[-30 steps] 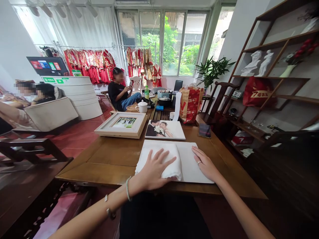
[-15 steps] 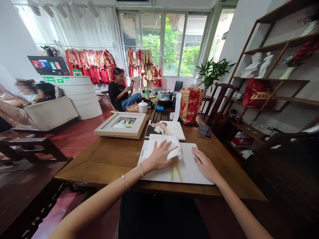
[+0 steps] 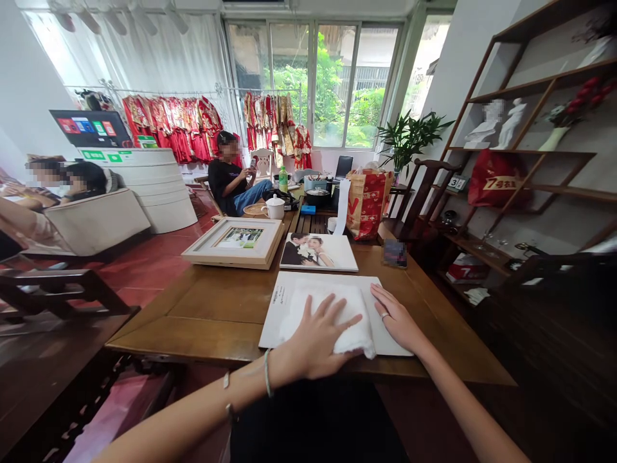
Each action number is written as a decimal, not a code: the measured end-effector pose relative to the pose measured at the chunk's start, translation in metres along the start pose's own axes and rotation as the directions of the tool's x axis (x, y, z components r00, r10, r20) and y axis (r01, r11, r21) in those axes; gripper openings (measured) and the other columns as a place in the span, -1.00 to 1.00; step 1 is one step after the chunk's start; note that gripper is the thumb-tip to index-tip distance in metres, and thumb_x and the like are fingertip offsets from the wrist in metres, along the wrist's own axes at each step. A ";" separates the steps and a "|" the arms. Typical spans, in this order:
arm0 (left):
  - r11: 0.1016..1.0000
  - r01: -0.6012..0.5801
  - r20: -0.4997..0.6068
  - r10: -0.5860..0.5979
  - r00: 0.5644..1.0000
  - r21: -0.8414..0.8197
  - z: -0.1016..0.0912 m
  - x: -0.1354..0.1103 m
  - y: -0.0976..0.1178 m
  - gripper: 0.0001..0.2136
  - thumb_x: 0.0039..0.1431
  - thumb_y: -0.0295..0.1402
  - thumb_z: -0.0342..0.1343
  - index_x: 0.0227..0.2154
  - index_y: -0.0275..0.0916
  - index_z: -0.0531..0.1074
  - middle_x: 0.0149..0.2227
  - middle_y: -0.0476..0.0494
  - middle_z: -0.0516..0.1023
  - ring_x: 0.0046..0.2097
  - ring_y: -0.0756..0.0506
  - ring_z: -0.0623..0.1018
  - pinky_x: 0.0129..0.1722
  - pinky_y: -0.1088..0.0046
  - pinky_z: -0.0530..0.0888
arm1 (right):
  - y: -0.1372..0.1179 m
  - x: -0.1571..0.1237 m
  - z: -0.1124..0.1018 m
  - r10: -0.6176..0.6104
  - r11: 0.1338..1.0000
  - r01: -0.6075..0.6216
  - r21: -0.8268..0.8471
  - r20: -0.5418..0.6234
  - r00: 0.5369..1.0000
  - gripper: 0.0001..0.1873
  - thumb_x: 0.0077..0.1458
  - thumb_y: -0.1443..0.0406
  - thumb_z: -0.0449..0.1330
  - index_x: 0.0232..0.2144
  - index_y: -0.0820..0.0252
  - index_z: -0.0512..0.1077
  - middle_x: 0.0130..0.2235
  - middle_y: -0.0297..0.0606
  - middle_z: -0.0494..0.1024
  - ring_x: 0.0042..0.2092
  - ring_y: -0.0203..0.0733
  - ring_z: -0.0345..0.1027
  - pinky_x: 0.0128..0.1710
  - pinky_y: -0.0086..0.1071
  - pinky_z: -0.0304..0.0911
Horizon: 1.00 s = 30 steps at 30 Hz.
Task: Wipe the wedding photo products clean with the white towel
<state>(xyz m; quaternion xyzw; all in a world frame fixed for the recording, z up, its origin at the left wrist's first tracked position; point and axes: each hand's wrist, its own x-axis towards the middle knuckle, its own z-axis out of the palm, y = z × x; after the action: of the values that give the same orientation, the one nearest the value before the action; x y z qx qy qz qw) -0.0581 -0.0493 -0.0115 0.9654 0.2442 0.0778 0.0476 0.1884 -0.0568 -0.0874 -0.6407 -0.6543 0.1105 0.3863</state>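
Your left hand (image 3: 325,337) and the white cloth (image 3: 354,299) under it have come back toward you and to the right since half a second ago, when they lay at the far edge of the white board (image 3: 272,325); your right hand (image 3: 396,323) stays where it was. Your left hand is flat, palm down, with its fingers spread wide on top of the cloth, pressing on it rather than gripping it, and the cloth's near right corner pokes out past your fingers. Two yellowish strips that showed on the board are now out of sight. Your right hand is also open, its fingers extended and close together, resting along the board's right edge. The board lies flat at the near edge of the wooden table (image 3: 207,315), with small dark print in its far left corner. Just beyond it lies a photo panel (image 3: 321,252) showing a couple, with a framed picture (image 3: 236,238) to its left and a dark flat object (image 3: 395,254) to its right. Farther out you have a white lidded cup (image 3: 274,208), a green bottle (image 3: 283,178) and a red and tan bag (image 3: 369,204); another person (image 3: 231,177) sits beyond, holding a phone.
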 end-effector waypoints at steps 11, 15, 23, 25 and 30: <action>0.993 0.089 -0.068 -0.083 0.994 0.080 0.003 0.068 -0.027 -0.47 0.22 0.09 -0.27 0.15 -0.01 0.17 0.15 -0.25 0.22 0.19 -0.37 0.13 0.01 -0.30 0.06 | -0.010 -0.011 -0.008 0.019 0.999 -0.019 0.033 0.006 1.000 -0.55 0.16 0.20 -0.05 0.08 0.13 0.30 0.20 -0.17 0.25 0.25 -0.10 0.02 0.24 -0.04 -0.09; 0.992 0.080 -0.148 -0.064 0.987 0.101 0.011 0.058 -0.010 -0.49 0.24 0.04 -0.25 0.15 -0.06 0.18 0.17 -0.28 0.18 0.21 -0.38 0.09 0.06 -0.27 0.02 | -0.009 -0.008 -0.008 0.008 0.999 -0.009 0.040 0.009 1.000 -0.54 0.15 0.21 -0.06 0.08 0.18 0.30 0.19 -0.12 0.25 0.25 -0.09 0.02 0.25 -0.06 -0.09; 0.998 -0.035 -0.091 0.039 0.995 0.044 0.004 0.010 0.041 -0.41 0.17 0.04 -0.14 0.19 -0.14 0.09 0.23 -0.36 0.05 0.24 -0.44 -0.01 0.08 -0.28 -0.05 | -0.003 0.003 -0.007 -0.013 0.995 0.012 0.097 0.007 1.000 -0.51 0.04 0.33 -0.01 0.05 0.17 0.34 0.18 -0.13 0.28 0.22 -0.09 0.08 0.24 -0.05 -0.06; 0.999 -0.029 -0.088 0.032 0.996 0.037 0.003 0.010 0.043 -0.41 0.17 0.05 -0.15 0.19 -0.13 0.10 0.22 -0.35 0.07 0.24 -0.43 0.01 0.08 -0.28 -0.04 | -0.003 0.004 -0.007 -0.006 0.993 0.006 0.120 0.000 1.000 -0.52 0.02 0.33 0.00 0.03 0.12 0.35 0.17 -0.17 0.30 0.21 -0.09 0.10 0.24 -0.05 -0.07; 0.997 0.016 -0.135 -0.005 0.991 0.079 0.009 0.035 0.025 -0.47 0.20 0.06 -0.21 0.15 -0.05 0.18 0.19 -0.26 0.17 0.22 -0.40 0.08 0.08 -0.24 0.01 | -0.006 0.000 -0.008 0.013 0.983 -0.009 0.183 -0.018 1.000 -0.53 0.05 0.26 0.00 0.03 0.09 0.36 0.16 -0.20 0.31 0.22 -0.07 0.09 0.23 -0.04 -0.06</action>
<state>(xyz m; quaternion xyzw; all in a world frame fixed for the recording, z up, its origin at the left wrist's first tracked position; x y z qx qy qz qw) -0.0150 -0.0547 -0.0131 0.9578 0.2549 0.1324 -0.0073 0.1891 -0.0608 -0.0788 -0.6072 -0.6342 0.1661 0.4489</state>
